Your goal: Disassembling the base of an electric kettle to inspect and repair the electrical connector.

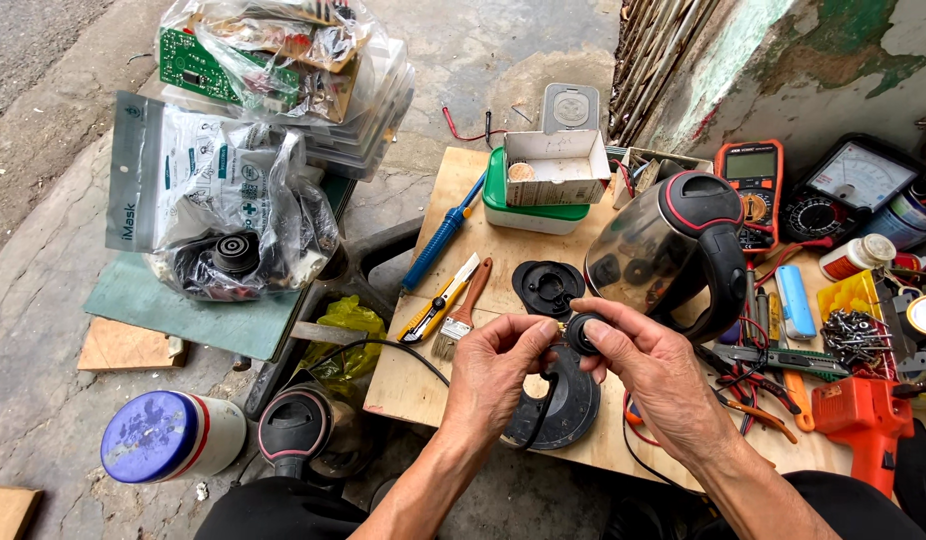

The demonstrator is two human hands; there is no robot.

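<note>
1. Fingertips of both hands meet over a small round black connector part (583, 332); the right hand (655, 372) pinches it between thumb and forefinger, closed around its rim.
2. Left hand (495, 368) has its fingers curled, thumb and forefinger nipped together on a tiny brass-coloured piece at the part's left edge; what that piece is cannot be told.
3. Both forearms come up from the bottom edge, wrists bent inward, backs of the hands towards the camera.
4. Directly beneath the fingers lies a black round kettle base (561, 408) with its cord running off to the left, on a plywood board (413, 380).
5. Just beyond the fingers sits a black disc-shaped cover (546, 287); beyond and to the right stands a steel kettle (663, 240) with a black handle.
6. Left of the fingers lie a paintbrush (461, 312), a yellow utility knife (438, 302) and a blue screwdriver (441, 238).
7. Right of the fingers are pliers (753, 410), an orange tool (863, 418) and a pile of screws (855, 335).
</note>
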